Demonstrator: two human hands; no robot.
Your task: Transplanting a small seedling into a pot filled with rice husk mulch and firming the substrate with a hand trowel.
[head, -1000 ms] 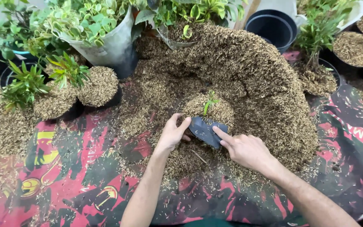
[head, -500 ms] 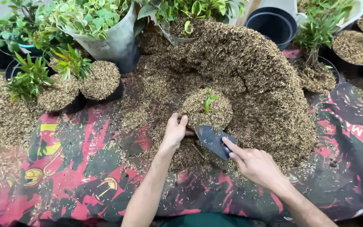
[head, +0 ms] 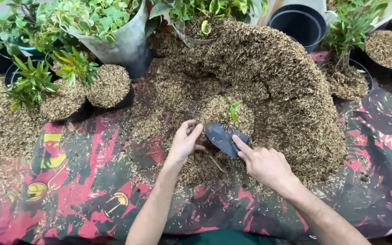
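Trowel (head: 222, 138), small dark-bladed hand tool, sits in the right hand (head: 262, 164) — fingers closed round the handle, index laid along the back of the blade, so grip is firm & the handle itself is hidden. Blade looks stiff, thin, light; best held by the handle as now, not by the edge. It lies just below the husk-filled pot (head: 225, 119), tip pointing up-left toward the left hand (head: 185, 141), touching or nearly touching it (can't tell which). Left hand is half-curled, fingers bent onto the pot's near rim and the loose husk, not clearly gripping anything. Pot holds a small green seedling (head: 232, 108) — soft, fragile, easily bent; judged best to steady the pot by its sides, not the stem. Husk mound (head: 268, 68) curves round behind & to the right of the pot; loose, dry, light stuff that'll spill. All of it rests on a red-and-black patterned sheet (head: 91, 181)
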